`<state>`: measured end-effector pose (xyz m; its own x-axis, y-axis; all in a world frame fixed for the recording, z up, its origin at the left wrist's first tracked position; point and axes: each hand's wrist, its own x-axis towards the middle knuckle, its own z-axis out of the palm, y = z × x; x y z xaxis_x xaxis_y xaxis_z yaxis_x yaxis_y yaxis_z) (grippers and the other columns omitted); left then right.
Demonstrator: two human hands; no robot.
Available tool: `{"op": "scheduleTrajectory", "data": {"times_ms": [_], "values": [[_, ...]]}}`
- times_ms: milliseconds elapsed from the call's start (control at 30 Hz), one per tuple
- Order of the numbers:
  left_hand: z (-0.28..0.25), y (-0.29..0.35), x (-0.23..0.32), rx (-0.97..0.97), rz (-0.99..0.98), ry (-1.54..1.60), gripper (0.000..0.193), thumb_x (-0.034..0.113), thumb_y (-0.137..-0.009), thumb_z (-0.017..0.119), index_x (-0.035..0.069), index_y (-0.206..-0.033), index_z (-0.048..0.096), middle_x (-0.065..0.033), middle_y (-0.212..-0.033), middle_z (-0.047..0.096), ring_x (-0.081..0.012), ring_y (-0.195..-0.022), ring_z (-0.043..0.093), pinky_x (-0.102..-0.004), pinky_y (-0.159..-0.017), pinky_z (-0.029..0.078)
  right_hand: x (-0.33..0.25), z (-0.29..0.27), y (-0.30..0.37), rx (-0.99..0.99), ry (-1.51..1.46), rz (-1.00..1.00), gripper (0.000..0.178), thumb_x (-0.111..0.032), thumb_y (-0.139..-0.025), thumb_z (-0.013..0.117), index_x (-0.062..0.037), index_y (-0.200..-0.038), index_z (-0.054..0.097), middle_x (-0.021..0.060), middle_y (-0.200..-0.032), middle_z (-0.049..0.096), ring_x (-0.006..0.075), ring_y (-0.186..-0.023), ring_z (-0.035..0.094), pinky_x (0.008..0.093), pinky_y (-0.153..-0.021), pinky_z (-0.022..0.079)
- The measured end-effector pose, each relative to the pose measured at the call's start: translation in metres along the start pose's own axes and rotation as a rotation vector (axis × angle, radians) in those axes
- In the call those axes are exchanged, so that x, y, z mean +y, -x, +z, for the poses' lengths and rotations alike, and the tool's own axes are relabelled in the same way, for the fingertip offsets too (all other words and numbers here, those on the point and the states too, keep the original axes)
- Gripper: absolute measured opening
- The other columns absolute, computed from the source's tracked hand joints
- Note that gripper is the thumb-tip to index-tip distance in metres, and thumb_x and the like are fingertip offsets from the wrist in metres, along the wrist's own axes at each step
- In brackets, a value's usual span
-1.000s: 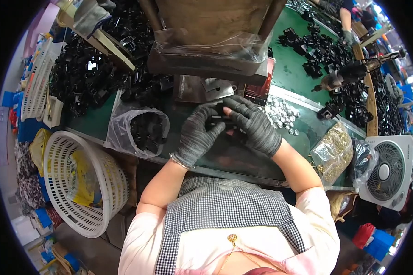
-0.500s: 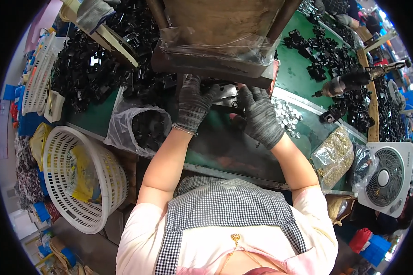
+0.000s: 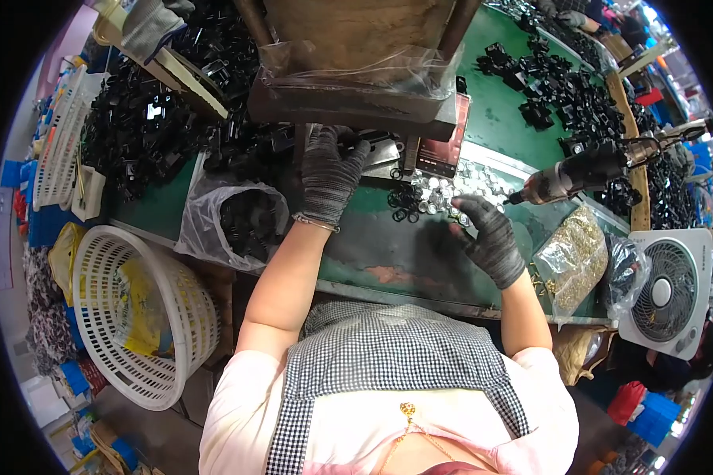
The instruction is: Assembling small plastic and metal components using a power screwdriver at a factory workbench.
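My left hand [image 3: 330, 176], in a grey knit glove, reaches to the edge of the heavy metal block [image 3: 356, 104]. Its fingers are curled beside a silver metal fixture [image 3: 383, 152], closed around something dark that I cannot make out. My right hand [image 3: 495, 244], gloved with bare fingertips, hovers over the bench to the right, its thumb and fingers apart and nothing visible between them. Just beyond its fingertips lies a spread of small silver round pieces [image 3: 483, 184]. Several small black rings [image 3: 405, 207] lie left of them.
A power screwdriver [image 3: 566, 174] points in from the right. Black parts are heaped at left [image 3: 154, 131] and far right [image 3: 531, 83]. Around the bench are a bag of black parts [image 3: 242, 226], a bag of brassy screws [image 3: 574, 257], a white basket [image 3: 146, 317] and a fan [image 3: 664, 293].
My right hand has left the fixture, moving right and toward me, and its fingers have spread. The black rings and a reddish box now show. My left hand stays at the fixture.
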<state>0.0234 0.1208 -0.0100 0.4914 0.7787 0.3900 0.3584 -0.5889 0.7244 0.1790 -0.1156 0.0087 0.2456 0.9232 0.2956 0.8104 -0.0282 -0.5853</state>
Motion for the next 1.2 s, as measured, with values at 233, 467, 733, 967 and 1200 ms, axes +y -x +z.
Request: {"op": "scheduleTrajectory", "data": {"times_ms": [233,467,733,967,1200], "values": [[-0.021,0.004,0.013,-0.190,-0.113,0.136,0.020,0.016,-0.078,0.072,0.003,-0.092,0.065,-0.0142,-0.088,0.064,-0.0288,-0.084,0.063,-0.0385,-0.077,0.050,0.040,-0.012,0.052,0.004,0.108,0.370,0.026,0.002,-0.074,0.066,-0.0046,-0.100,0.065,0.0166,-0.093,0.065,0.0338,-0.088,0.064,0.0397,-0.077,0.052],[0.004,0.079,0.074,-0.782,0.532,-0.444,0.039,0.018,-0.077,0.065,0.009,-0.114,0.057,-0.0115,-0.108,0.060,-0.0274,-0.096,0.060,-0.0380,-0.087,0.049,0.025,0.017,0.023,-0.185,0.282,0.276,0.018,-0.005,-0.075,0.063,-0.0072,-0.092,0.066,0.0189,-0.088,0.064,0.0369,-0.083,0.063,0.0437,-0.071,0.051],[-0.091,0.104,-0.029,-0.071,0.111,-0.555,0.028,0.023,-0.082,0.064,0.004,-0.102,0.065,-0.0177,-0.099,0.064,-0.0334,-0.098,0.060,-0.0450,-0.090,0.046,0.033,0.026,0.025,-0.276,0.370,0.297,0.014,-0.013,-0.079,0.060,-0.0096,-0.091,0.064,0.0197,-0.085,0.064,0.0384,-0.081,0.062,0.0474,-0.071,0.051],[-0.103,0.088,-0.095,0.037,-0.160,-1.041,0.040,0.039,-0.089,0.054,0.003,-0.101,0.066,-0.0183,-0.100,0.065,-0.0370,-0.095,0.060,-0.0460,-0.091,0.044,0.020,0.021,0.013,-0.272,0.377,0.448,0.015,-0.019,-0.084,0.059,-0.0096,-0.095,0.063,0.0200,-0.087,0.065,0.0382,-0.082,0.064,0.0480,-0.072,0.051],[-0.079,0.094,-0.064,-0.005,-0.037,-0.928,0.033,0.034,-0.089,0.057,0.004,-0.098,0.067,-0.0175,-0.098,0.065,-0.0354,-0.092,0.060,-0.0465,-0.087,0.045,0.020,0.018,0.014,-0.363,0.425,0.525,0.018,-0.020,-0.084,0.059,-0.0090,-0.098,0.062,0.0194,-0.086,0.065,0.0372,-0.083,0.064,0.0475,-0.074,0.051]]}}
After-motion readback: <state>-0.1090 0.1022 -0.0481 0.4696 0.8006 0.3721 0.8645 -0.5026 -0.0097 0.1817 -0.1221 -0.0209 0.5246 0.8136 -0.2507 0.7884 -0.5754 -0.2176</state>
